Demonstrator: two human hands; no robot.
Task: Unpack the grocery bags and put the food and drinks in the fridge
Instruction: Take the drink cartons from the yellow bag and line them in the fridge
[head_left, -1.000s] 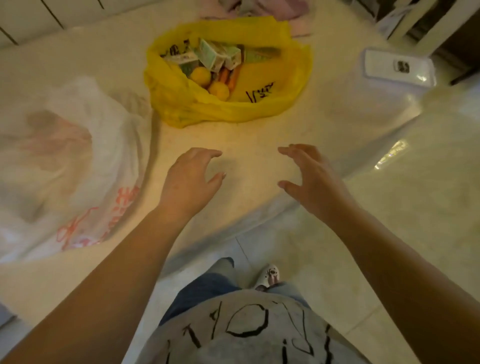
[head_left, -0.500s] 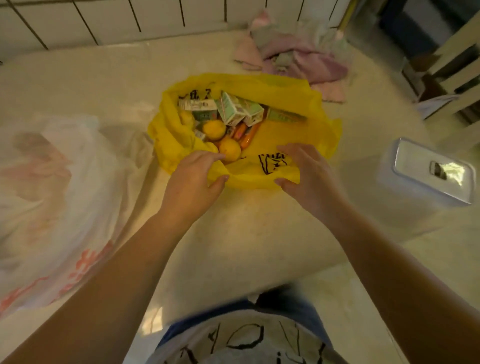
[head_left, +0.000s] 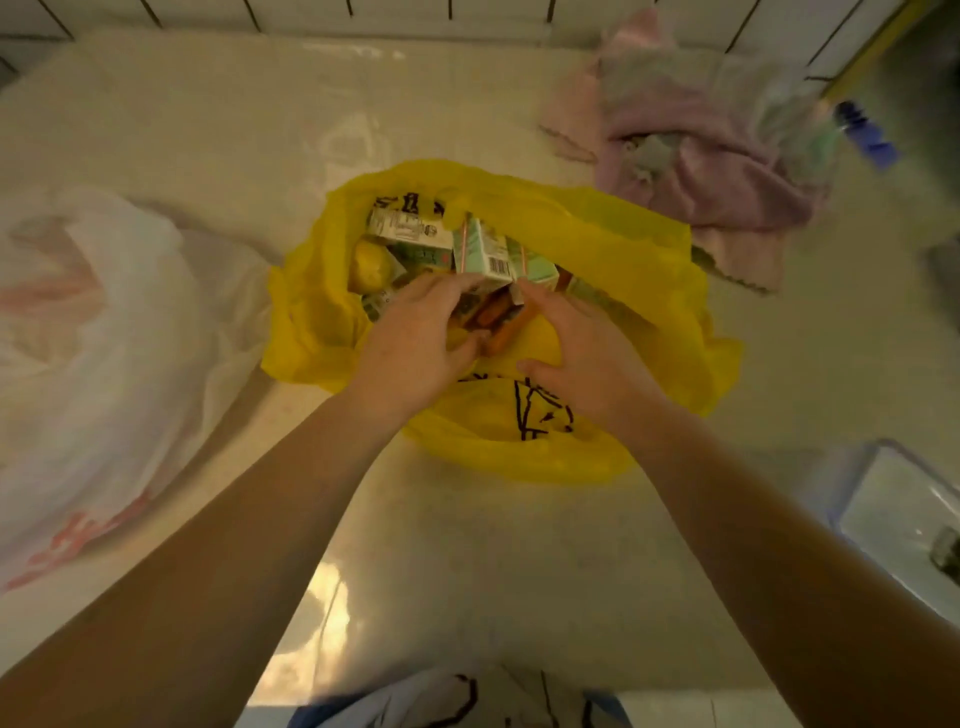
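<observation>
A yellow plastic bag (head_left: 597, 244) lies open on the pale countertop (head_left: 208, 130). It holds several small green-and-white drink cartons (head_left: 483, 254), a yellow fruit (head_left: 369, 262) and orange carrots (head_left: 501, 322). Both of my hands are inside the bag's mouth. My left hand (head_left: 415, 343) reaches in from the left, and its fingertips touch the bottom of the upright carton. My right hand (head_left: 576, 353) reaches in from the right, fingers stretched toward that same carton and thumb spread apart. Neither hand has closed round anything. What lies under my hands is hidden.
A white plastic bag with red print (head_left: 104, 338) sits full at the left. Crumpled pink cloths (head_left: 701, 156) lie at the back right beside a bottle with a blue cap (head_left: 862, 130). A clear lidded container (head_left: 904, 509) stands at the right edge. A tiled wall runs behind.
I stepped up to the counter. Both hands went from hovering in front of the bag, to its near rim, and now into its mouth at the cartons.
</observation>
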